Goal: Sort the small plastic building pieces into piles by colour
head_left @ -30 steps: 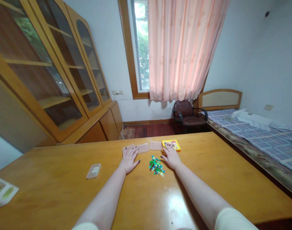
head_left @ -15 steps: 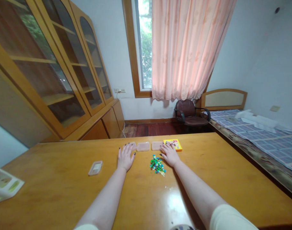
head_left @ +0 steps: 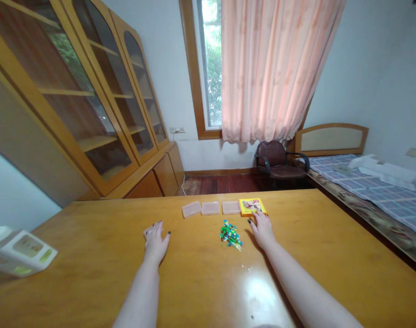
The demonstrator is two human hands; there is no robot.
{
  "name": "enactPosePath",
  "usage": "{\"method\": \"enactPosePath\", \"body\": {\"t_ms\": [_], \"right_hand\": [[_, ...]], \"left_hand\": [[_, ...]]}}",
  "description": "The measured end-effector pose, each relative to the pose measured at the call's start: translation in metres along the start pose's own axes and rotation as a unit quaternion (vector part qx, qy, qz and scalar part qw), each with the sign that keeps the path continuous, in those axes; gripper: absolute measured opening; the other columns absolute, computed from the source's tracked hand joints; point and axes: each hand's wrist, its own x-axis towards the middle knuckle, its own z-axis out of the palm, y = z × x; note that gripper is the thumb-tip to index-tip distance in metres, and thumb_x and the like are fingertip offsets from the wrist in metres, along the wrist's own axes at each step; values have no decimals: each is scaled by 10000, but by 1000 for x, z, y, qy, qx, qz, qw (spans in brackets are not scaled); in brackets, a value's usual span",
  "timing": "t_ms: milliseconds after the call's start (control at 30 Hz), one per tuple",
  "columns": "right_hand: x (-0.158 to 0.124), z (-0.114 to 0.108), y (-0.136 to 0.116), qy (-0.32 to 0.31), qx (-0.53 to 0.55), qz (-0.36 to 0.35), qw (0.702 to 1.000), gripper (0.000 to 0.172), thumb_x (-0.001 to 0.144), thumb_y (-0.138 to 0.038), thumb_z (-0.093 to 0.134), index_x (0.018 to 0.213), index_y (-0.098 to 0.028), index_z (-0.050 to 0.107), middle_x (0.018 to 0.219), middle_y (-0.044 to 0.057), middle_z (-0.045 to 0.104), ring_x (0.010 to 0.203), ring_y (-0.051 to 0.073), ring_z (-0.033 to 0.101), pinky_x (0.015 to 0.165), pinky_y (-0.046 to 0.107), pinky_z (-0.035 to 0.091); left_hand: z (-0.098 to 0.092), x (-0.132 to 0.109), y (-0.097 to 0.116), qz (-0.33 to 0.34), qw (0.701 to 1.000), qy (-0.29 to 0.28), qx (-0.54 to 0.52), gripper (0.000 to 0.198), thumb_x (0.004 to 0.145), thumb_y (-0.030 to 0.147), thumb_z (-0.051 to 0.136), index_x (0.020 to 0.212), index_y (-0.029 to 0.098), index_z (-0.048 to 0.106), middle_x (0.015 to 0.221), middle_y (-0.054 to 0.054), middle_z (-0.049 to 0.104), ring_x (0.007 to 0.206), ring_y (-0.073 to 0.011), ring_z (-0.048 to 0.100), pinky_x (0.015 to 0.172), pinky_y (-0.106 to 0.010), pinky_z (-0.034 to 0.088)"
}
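Note:
My left hand (head_left: 156, 241) lies flat on the wooden table (head_left: 91, 255), fingers spread, and covers most of a small clear lid (head_left: 147, 233) whose corner shows at the fingertips. Stretched out flat, my right hand (head_left: 262, 230) rests just right of a small pile of colourful pieces (head_left: 230, 234). Its fingertips are a little short of a yellow box (head_left: 251, 206). Three clear shallow trays (head_left: 210, 208) stand in a row left of the yellow box, beyond both hands.
A white carton (head_left: 21, 252) sits at the table's left edge. A glass-fronted wooden cabinet (head_left: 78, 105) lines the left wall. Beyond the table stand a dark armchair (head_left: 278, 160) and, at right, a bed (head_left: 382, 191).
My left hand has moved left and back, off the leftmost tray and onto the small clear lid. My right hand has drawn back from the trays and yellow box. The view has shifted.

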Motion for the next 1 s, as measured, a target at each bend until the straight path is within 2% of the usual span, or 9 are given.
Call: {"method": "enactPosePath", "body": {"t_ms": [100, 200, 267, 367, 467, 633, 767, 900, 1000], "right_hand": [[-3, -2, 2, -4, -7, 36, 999, 447, 903, -396, 344, 1205, -124, 529, 1336, 141, 463, 1266, 248, 360, 1078, 465, 161], [-1, -2, 0, -21, -27, 51, 998, 448, 899, -403, 346, 1210, -136, 529, 1347, 128, 455, 1275, 254, 345, 1086, 484, 100], [0, -1, -1, -31, -35, 49, 998, 452, 895, -408, 355, 1217, -140, 525, 1356, 121, 446, 1281, 253, 336, 1091, 480, 74], [0, -2, -2, -32, -31, 59, 997, 453, 899, -413, 341, 1214, -144, 525, 1353, 117, 452, 1279, 252, 339, 1088, 484, 72], [1, -3, -1, -27, -16, 77, 997, 451, 908, -416, 317, 1205, -152, 529, 1340, 117, 466, 1273, 248, 348, 1079, 490, 94], [1, -8, -3, -27, -17, 91, 995, 448, 907, -405, 321, 1205, -146, 533, 1339, 122, 465, 1275, 264, 339, 1076, 501, 78], [1, -10, -4, -30, -13, 87, 996, 443, 909, -408, 321, 1195, -151, 540, 1339, 118, 467, 1279, 270, 327, 1076, 509, 57], [3, -8, -2, -30, -8, 87, 996, 427, 910, -403, 318, 1177, -162, 549, 1336, 109, 470, 1275, 266, 331, 1075, 509, 63], [5, -7, -2, -22, -9, 91, 996, 438, 912, -403, 310, 1172, -148, 553, 1336, 121, 468, 1278, 273, 327, 1073, 509, 70]], "left_hand": [[-6, -10, 13, -69, 995, 67, 37, 530, 841, 362, 375, 1308, 118, 434, 1367, -128, 444, 1304, -302, 290, 1071, -510, 184], [-5, -14, 25, -103, 992, 43, 53, 523, 840, 345, 381, 1301, 104, 437, 1341, -167, 459, 1254, -311, 359, 1022, -535, 257], [1, -12, 29, -71, 996, 3, 46, 546, 844, 345, 382, 1330, 96, 403, 1395, -167, 394, 1283, -300, 331, 1033, -498, 270], [9, -8, 33, 31, 998, -44, 24, 562, 865, 367, 354, 1373, 127, 352, 1456, -121, 310, 1331, -273, 268, 1078, -445, 230], [8, -9, 41, 66, 997, -28, 30, 535, 864, 373, 362, 1352, 156, 397, 1449, -111, 324, 1324, -290, 270, 1086, -480, 189], [-5, -16, 49, 28, 998, -3, 63, 445, 849, 353, 401, 1261, 233, 520, 1300, -126, 496, 1191, -292, 418, 1052, -508, 212], [-3, -13, 44, -19, 998, -26, 62, 482, 862, 402, 364, 1323, 284, 439, 1357, -117, 445, 1292, -325, 299, 1027, -611, 152], [2, -8, 40, -87, 994, -57, 36, 552, 867, 482, 305, 1387, 297, 324, 1356, -135, 444, 1263, -347, 352, 1000, -602, 218], [1, -6, 42, -133, 989, -45, 35, 593, 868, 507, 278, 1398, 243, 310, 1381, -186, 390, 1285, -360, 322, 996, -576, 251]]}}
